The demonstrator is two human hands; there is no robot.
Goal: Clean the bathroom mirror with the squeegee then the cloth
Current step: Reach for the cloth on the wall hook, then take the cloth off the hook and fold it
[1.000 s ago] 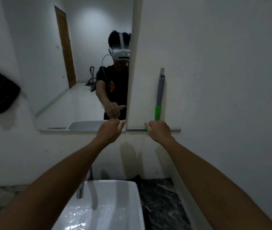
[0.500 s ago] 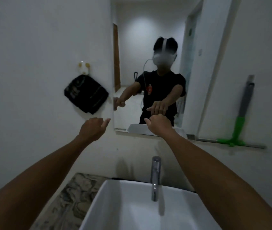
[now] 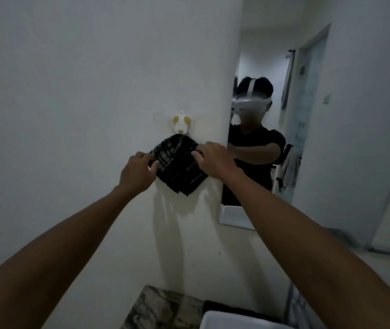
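Black cloth (image 3: 179,167) on its hook (image 3: 181,123), gripped by both hands.

Dim, greyish light is filling the room, and the white wall (image 3: 70,91) is fading to murky grey toward the upper left corner. Soft double shadows of the arms are falling on the wall just below the hands (image 3: 139,170), so the light is coming from behind and above them. The cloth (image 3: 179,167) between the hands is showing as a near-black patch with faint streaks. Straight edges far right of the hands are bowing from wide-angle distortion. Everything is looking slightly soft and grainy.
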